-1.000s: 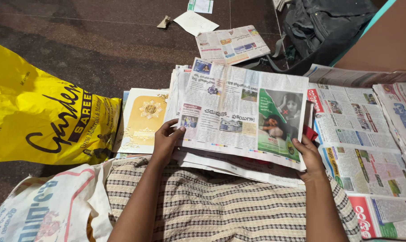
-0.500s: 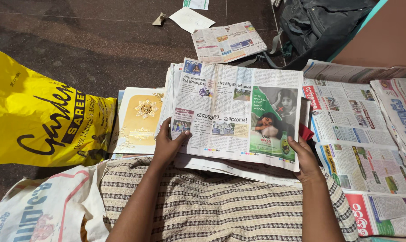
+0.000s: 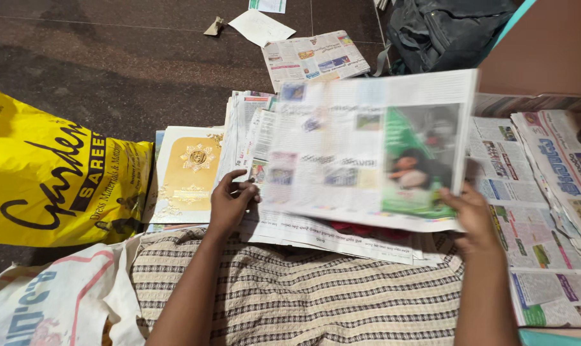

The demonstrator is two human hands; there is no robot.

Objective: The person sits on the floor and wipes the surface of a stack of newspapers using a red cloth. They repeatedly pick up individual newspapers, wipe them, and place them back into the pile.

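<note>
While the left hand [image 3: 229, 202] presses flat on the newspaper stack [image 3: 316, 227], the right hand [image 3: 473, 214] has pinched the top sheet [image 3: 361, 154] and lifted it toward three o'clock, freeing it.

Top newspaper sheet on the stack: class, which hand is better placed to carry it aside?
Probably the right hand: it grips the lifted newspaper sheet at its right edge. The left hand presses the stack.
</note>
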